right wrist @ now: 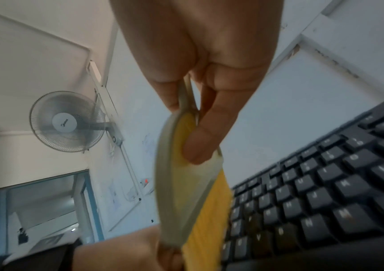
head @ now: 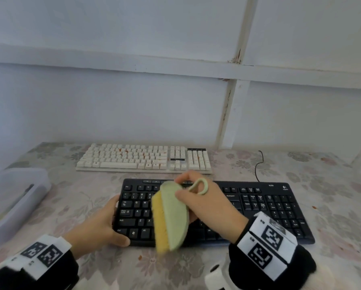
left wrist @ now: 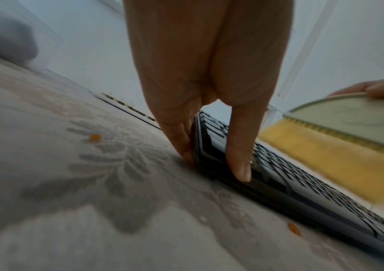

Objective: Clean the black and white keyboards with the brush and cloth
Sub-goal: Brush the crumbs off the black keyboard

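The black keyboard (head: 259, 208) lies in front of me on the flowered tablecloth. Behind it sits the white keyboard (head: 144, 158), with orange specks among its keys. My right hand (head: 196, 197) grips a pale green brush (head: 175, 216) with yellow bristles. It holds the brush tilted on edge over the black keyboard's left-middle keys, bristles facing left. My left hand (head: 112, 222) holds the black keyboard's front-left corner. Its thumb lies on top (left wrist: 239, 161) and its fingers (left wrist: 181, 144) press the left side. The right wrist view shows the brush (right wrist: 177, 183) just above the letter keys (right wrist: 325, 192). No cloth is in view.
A translucent plastic bin (head: 14, 195) stands at the table's left edge. The black cable (head: 259, 166) curls behind the black keyboard on the right. Orange crumbs (head: 140, 257) lie on the cloth near the front. A white wall closes off the back of the table.
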Motion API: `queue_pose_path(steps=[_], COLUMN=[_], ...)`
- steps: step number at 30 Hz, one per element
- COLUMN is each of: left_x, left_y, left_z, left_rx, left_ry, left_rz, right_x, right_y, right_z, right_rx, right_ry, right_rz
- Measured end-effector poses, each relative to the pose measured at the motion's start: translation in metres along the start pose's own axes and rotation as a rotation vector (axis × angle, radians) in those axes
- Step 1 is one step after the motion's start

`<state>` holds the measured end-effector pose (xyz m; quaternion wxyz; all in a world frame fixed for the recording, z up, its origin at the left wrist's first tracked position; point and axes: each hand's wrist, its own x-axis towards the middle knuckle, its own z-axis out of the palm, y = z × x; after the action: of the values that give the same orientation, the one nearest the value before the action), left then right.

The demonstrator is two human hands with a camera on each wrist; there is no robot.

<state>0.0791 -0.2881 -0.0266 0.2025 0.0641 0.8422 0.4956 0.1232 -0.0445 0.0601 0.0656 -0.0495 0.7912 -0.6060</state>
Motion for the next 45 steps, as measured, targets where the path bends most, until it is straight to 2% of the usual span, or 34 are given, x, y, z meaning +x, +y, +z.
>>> queue_pose_path(steps=[3,5,9,16,19,21,25,27,39,41,45], left_x=[0.000,0.000,-0.001,0.000,-0.001,-0.002,-0.003,-0.003,-0.003,-0.004,-0.004], left_y=[0.000,-0.001,0.002,0.002,0.002,0.004,0.005,0.005,0.005,0.007,0.007], left_z=[0.000,0.000,0.000,0.001,0.001,0.001,0.001,0.001,0.001,0.001,0.001], left_rx=[-0.008,-0.013,0.001,0.000,-0.005,-0.001,0.010,0.017,0.013,0.017,0.037], left_ry=[-0.008,-0.007,-0.004,0.006,0.004,0.005,-0.001,0.003,0.001,-0.001,-0.004], left_rz=[-0.001,0.004,0.007,-0.002,-0.009,-0.008,-0.019,-0.016,-0.019,-0.029,-0.032], right_x=[0.015,0.022,0.020,0.002,0.001,0.004,0.013,0.017,-0.001,0.002,0.014], right_y=[-0.002,0.002,0.012,0.015,0.009,0.005,0.006,0.010,0.017,0.013,0.010], right_z=[-0.002,0.001,0.011,0.017,0.011,0.007,0.007,0.011,0.016,0.012,0.008], right_rx=[0.045,0.033,0.020,-0.058,-0.045,-0.013,0.085,0.056,-0.010,0.023,0.081], right_ry=[0.136,0.160,0.065,-0.077,-0.098,-0.062,0.104,0.144,-0.110,-0.062,0.129], right_rz=[-0.084,-0.090,-0.015,0.028,0.051,0.032,-0.057,-0.078,0.070,0.063,-0.050])
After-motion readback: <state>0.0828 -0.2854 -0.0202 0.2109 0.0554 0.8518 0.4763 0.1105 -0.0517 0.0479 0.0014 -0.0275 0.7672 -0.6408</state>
